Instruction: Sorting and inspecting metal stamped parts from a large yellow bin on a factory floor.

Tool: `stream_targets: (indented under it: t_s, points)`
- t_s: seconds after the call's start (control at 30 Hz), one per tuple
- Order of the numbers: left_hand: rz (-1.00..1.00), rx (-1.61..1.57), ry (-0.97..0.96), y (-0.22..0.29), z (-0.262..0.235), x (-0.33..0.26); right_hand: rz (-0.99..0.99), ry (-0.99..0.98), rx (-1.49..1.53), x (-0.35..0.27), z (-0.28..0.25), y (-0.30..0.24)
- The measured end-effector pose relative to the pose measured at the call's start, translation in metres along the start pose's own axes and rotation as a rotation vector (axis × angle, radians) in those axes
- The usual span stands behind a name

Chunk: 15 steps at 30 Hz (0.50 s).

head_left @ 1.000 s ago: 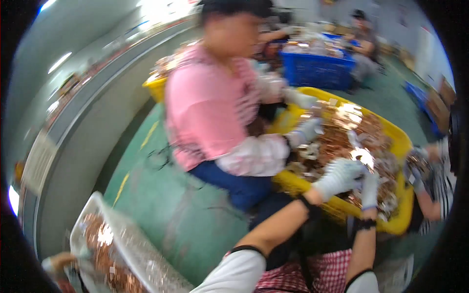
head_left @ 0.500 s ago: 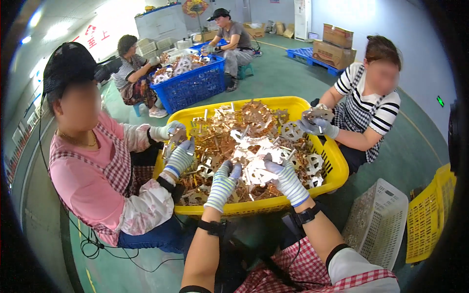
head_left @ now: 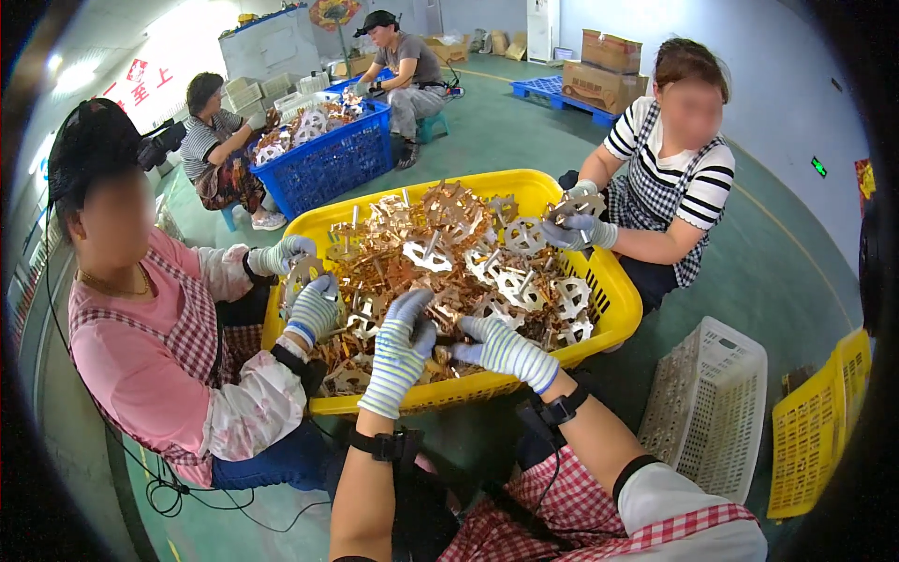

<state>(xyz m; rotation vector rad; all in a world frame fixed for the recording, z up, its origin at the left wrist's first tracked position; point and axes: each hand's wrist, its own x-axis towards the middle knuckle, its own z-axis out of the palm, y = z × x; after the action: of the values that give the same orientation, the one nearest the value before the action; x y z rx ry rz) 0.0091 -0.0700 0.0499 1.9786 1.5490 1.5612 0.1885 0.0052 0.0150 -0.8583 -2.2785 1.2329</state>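
Both my hands wear white gloves with coloured stripes and work over the near side of a yellow basket point(head_left: 611, 323) heaped with metal parts. My left hand point(head_left: 401, 342) has its fingers curled in, and what it holds is hidden. Close to its right, my right hand point(head_left: 501, 348) is closed with fingertips pointing left. Small copper-coloured pieces point(head_left: 446, 334) show between the two hands; I cannot tell if they are held or lie in the heap. Silver cut-out plates with short rods, such as one silver plate point(head_left: 520, 288), rest on the copper-coloured heap point(head_left: 449, 215) beyond.
A co-worker in pink point(head_left: 154, 361) at left and one in stripes point(head_left: 674, 178) at right handle plates over the same basket. Two others sit by a blue basket point(head_left: 328, 159). A white crate point(head_left: 712, 403) and a yellow crate point(head_left: 824, 426) stand at my right.
My hands have come closer together. The bright, glaring metal between them no longer shows there. The whole view has shifted, so the scene sits further left.
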Motion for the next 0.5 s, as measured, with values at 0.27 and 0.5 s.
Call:
stream_targets:
  t_s: [0.27,0.5]
  points:
    - [-0.202,0.099,0.448,-0.027,0.004,0.001,-0.072,0.479,0.213,0.018,0.017,0.014]
    - [-0.439,-0.075,0.215,-0.023,-0.009,-0.008,-0.014,0.331,0.752,0.003,0.007,-0.009]
